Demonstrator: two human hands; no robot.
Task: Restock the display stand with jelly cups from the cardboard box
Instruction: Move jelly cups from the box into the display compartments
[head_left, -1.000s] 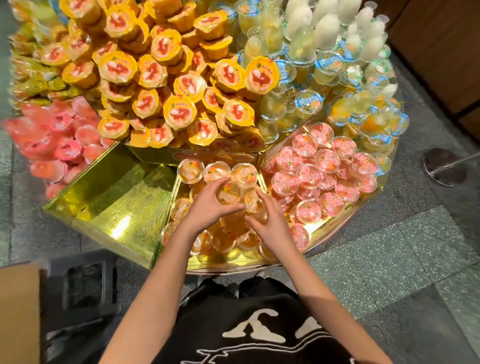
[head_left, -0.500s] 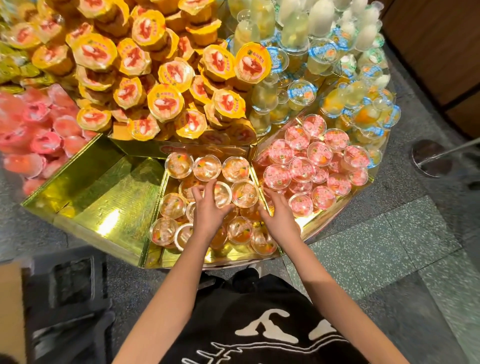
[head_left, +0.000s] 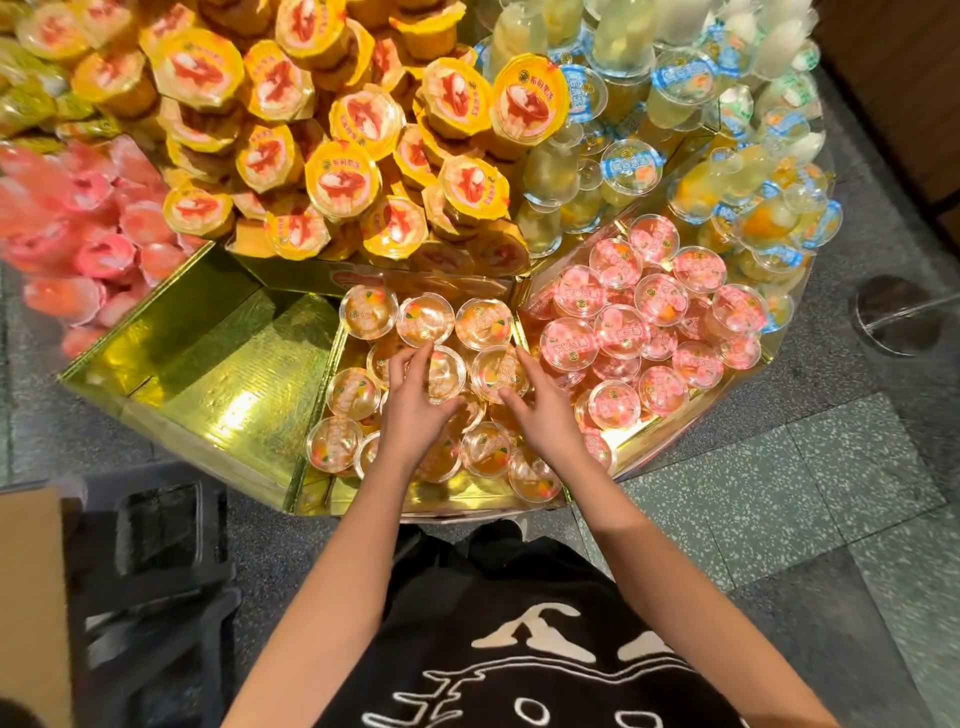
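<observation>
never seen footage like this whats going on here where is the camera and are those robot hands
No machine here: these are a person's bare hands, filmed by one wide-angle camera on their head, looking down. The left hand grips an orange jelly cup and the right hand grips the cup beside it, both in a gold compartment of the display stand. Pink-lidded cups fill the next compartment; yellow tubs pile up behind. The cardboard box shows at lower left.

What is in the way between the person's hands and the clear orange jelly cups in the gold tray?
Nothing visible. The left hand and right hand are right on the clear round orange jelly cups in the middle gold foil compartment, each with fingers and thumb curled round one cup.
</observation>
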